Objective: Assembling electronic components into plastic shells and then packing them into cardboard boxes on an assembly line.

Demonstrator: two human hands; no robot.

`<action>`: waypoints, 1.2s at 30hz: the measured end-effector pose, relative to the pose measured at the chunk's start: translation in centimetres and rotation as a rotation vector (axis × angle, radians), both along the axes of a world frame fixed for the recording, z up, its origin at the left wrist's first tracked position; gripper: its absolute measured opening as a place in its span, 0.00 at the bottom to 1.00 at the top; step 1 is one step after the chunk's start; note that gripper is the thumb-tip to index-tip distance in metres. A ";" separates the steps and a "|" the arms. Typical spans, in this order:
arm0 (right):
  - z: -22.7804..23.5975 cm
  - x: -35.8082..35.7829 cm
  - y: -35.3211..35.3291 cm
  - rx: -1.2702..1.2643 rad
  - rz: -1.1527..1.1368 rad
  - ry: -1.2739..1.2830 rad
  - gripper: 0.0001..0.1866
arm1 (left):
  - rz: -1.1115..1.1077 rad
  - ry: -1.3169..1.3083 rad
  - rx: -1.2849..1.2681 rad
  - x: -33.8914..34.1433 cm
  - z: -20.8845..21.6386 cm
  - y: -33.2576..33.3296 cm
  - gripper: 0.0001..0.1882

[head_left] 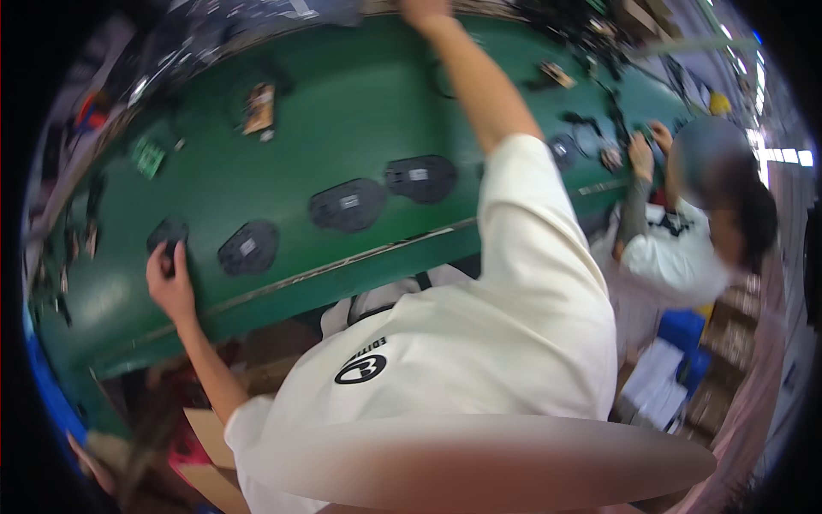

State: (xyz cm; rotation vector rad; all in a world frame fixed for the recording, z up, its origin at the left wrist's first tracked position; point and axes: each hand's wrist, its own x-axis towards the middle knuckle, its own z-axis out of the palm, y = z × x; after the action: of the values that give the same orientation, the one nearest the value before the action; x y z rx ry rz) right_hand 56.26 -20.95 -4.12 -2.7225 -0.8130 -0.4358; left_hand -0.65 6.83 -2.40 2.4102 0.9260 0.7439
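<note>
Head view, dark rounded part [167, 230] in left hand [175, 289], 3 white-labelled others [347, 205]

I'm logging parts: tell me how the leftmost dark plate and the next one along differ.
The left hand touches the leftmost plate; it does not touch the next plate. The next plate shows a pale label; none is visible on the leftmost plate. Both are dark.

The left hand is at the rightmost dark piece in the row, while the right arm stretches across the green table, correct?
Not the rightmost: the head view shows the left hand at the leftmost dark piece. The right arm does stretch across the green table.
</note>
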 end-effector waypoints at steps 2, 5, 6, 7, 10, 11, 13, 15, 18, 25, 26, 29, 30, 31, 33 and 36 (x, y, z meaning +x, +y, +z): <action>1.3 -0.1 -2.0 -0.159 0.013 0.082 0.14 | -0.023 -0.006 0.026 0.7 0.1 -0.4 0.16; 1.3 1.1 -5.4 -0.058 0.254 -0.033 0.16 | -0.057 -0.015 0.042 1.4 1.0 -0.8 0.14; 1.9 0.2 -5.5 -0.070 0.292 -0.007 0.16 | -0.051 -0.014 0.047 1.2 1.2 -1.0 0.14; 2.5 -0.4 -5.1 -0.083 0.332 0.019 0.16 | -0.045 -0.012 0.051 0.9 1.3 -1.1 0.14; 2.9 -0.8 -5.0 -0.039 0.397 0.024 0.15 | -0.052 -0.021 0.064 0.6 1.4 -1.1 0.14; 3.1 -1.1 -4.7 -0.042 0.371 0.059 0.14 | -0.026 -0.016 0.063 0.5 1.4 -1.0 0.14; 3.8 -1.8 -3.8 -0.018 0.347 -0.003 0.14 | -0.068 -0.013 0.054 -0.5 1.4 -0.6 0.15; 6.5 -5.8 -2.3 0.212 0.463 0.072 0.13 | -0.085 0.029 0.029 -1.1 2.1 -0.5 0.16; 9.6 -16.0 -0.6 0.382 0.569 0.325 0.06 | -0.152 0.074 0.046 -1.5 2.8 -0.3 0.17; 9.4 -35.4 11.4 0.445 1.127 0.589 0.07 | -0.177 0.026 0.338 -3.0 2.8 0.8 0.25; 8.7 -36.8 13.4 0.441 1.151 0.600 0.07 | -0.211 0.070 0.232 -3.2 2.7 1.2 0.26; 6.0 -39.8 18.4 0.479 1.196 0.606 0.06 | -0.253 0.085 0.184 -2.9 1.6 1.5 0.26; 5.4 -40.6 19.1 0.529 1.213 0.613 0.06 | -0.264 0.059 0.183 -3.0 1.7 1.4 0.27; 5.2 -40.7 19.3 0.520 1.215 0.620 0.06 | -0.258 0.058 0.174 -2.9 1.8 1.4 0.27; 5.2 -40.4 19.5 0.448 1.198 0.526 0.06 | -0.254 0.045 0.180 -2.8 1.7 1.2 0.26; 6.5 -39.8 17.5 0.326 1.237 0.492 0.07 | -0.254 0.040 0.187 -2.5 1.5 1.1 0.25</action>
State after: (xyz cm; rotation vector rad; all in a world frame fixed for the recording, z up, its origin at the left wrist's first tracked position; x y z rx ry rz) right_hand 16.51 -3.42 2.40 -1.4734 -1.7764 0.3317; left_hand -3.19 7.94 -0.94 2.6493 0.5701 0.7161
